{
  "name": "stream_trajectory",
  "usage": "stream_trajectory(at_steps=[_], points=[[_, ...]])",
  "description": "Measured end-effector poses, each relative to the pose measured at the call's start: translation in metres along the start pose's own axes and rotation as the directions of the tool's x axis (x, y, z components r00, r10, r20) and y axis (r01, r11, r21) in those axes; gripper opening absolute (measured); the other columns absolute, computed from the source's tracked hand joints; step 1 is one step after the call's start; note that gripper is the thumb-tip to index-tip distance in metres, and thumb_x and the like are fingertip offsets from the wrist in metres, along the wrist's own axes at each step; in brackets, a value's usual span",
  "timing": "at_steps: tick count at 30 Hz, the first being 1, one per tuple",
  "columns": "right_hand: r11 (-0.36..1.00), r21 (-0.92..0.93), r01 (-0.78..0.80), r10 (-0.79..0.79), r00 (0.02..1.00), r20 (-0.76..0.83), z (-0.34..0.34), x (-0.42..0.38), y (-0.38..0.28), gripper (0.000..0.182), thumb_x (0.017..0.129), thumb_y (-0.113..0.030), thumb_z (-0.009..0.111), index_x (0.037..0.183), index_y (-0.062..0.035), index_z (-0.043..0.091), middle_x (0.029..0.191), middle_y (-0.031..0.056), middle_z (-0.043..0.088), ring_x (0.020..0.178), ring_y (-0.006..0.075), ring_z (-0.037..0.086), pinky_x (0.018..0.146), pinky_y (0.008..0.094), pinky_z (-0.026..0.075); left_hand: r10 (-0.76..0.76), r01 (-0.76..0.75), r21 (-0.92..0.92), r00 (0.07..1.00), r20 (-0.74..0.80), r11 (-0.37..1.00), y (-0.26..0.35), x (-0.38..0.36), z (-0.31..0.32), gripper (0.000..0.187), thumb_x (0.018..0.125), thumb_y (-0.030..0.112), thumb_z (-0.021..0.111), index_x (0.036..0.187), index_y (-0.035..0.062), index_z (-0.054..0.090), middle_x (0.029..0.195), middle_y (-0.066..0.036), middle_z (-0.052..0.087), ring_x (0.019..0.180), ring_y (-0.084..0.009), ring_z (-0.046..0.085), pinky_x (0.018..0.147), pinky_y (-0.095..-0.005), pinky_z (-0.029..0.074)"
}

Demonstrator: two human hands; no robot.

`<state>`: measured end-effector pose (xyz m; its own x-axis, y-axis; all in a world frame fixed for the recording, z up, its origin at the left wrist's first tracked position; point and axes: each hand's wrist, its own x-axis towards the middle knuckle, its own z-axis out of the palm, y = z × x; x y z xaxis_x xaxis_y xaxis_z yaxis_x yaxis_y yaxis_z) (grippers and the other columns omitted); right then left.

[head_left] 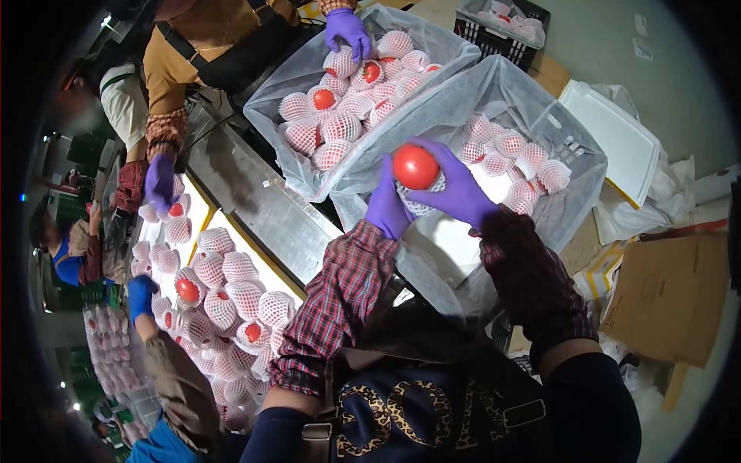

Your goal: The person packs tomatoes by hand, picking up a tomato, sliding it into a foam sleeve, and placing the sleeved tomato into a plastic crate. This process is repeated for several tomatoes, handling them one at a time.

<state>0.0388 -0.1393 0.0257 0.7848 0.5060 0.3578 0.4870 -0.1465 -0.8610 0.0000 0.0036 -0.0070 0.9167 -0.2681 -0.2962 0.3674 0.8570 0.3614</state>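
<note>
left hand [390, 207] and right hand [461, 193] clasp a red fruit [415, 166], fingers clamped on opposite sides, presumably steadying it in its foam net [421, 202].

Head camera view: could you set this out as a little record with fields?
Left hand: purple-gloved, holding the red fruit from one side
Right hand: purple-gloved, holding the same fruit opposite
Foam net: around the fruit's lower part; top bare
Lined crate: beneath the hands, with netted fruits toward its far right
Second lined crate: alongside, fuller; a co-worker's hand over its fruits
Cardboard box: at right
</note>
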Motion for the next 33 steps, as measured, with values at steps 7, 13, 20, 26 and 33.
stream_trajectory(at_steps=[7, 13, 20, 26, 33], points=[[0.694, 0.683, -0.227, 0.483, 0.850, -0.208, -0.005, 0.011, 0.038, 0.053, 0.082, -0.044, 0.052, 0.109, 0.0019, 0.050, 0.092, 0.0113, 0.058, 0.079, 0.0158, 0.058, 0.069, 0.0265, 0.048, 0.265, -0.209, 0.356, 0.957, -0.115, 0.911, -0.009, 0.017, -0.020, 0.047, 0.083, 0.008, 0.053, 0.126, -0.0022, 0.036, 0.110, -0.013, 0.054, 0.097, -0.0224, 0.056, 0.082, -0.0305, 0.048], [0.458, 0.755, -0.469, 0.716, 0.698, -0.001, -0.010, 0.011, 0.027, 0.056, 0.085, -0.052, 0.041, 0.093, 0.0008, 0.056, 0.065, 0.0069, 0.058, 0.043, 0.0116, 0.049, 0.044, 0.0215, 0.042, 0.526, -0.488, 0.686, 0.832, 0.179, 0.539, -0.014, 0.009, 0.008, 0.076, 0.071, 0.006, 0.069, 0.132, -0.0018, 0.024, 0.117, -0.016, 0.046, 0.101, -0.0185, 0.052, 0.087, -0.0295, 0.043], [0.803, 0.274, -0.529, 0.567, 0.820, -0.078, -0.010, 0.002, 0.026, 0.044, 0.087, -0.041, 0.048, 0.083, 0.0007, 0.060, 0.063, 0.0025, 0.056, 0.048, 0.0078, 0.049, 0.045, 0.0210, 0.039, 0.405, -0.314, 0.653, 0.914, 0.013, 0.689, -0.007, -0.001, 0.017, 0.071, 0.073, 0.020, 0.070, 0.128, 0.0003, 0.030, 0.115, -0.014, 0.048, 0.097, -0.0219, 0.056, 0.083, -0.0293, 0.046], [0.549, 0.572, -0.609, 0.617, 0.757, 0.214, -0.012, 0.003, 0.046, 0.020, 0.081, -0.016, 0.060, 0.091, 0.0014, 0.059, 0.074, 0.0050, 0.058, 0.070, 0.0111, 0.053, 0.063, 0.0252, 0.044, 0.029, -0.005, -0.257, 0.996, 0.088, 0.966, 0.008, -0.007, 0.017, 0.060, 0.083, 0.035, 0.053, 0.126, -0.0018, 0.032, 0.126, -0.020, 0.041, 0.115, -0.0324, 0.043, 0.097, -0.0462, 0.036], [0.989, 0.122, -0.084, 0.089, 0.995, -0.036, -0.007, -0.005, 0.050, 0.026, 0.081, -0.008, 0.052, 0.106, -0.0001, 0.054, 0.100, 0.0114, 0.058, 0.092, 0.0196, 0.054, 0.083, 0.0312, 0.043, 0.024, 0.006, -0.149, 0.979, 0.200, 0.989, 0.006, -0.012, 0.016, 0.059, 0.079, 0.025, 0.059, 0.125, -0.0006, 0.032, 0.125, -0.018, 0.041, 0.115, -0.0314, 0.043, 0.098, -0.0499, 0.035]])
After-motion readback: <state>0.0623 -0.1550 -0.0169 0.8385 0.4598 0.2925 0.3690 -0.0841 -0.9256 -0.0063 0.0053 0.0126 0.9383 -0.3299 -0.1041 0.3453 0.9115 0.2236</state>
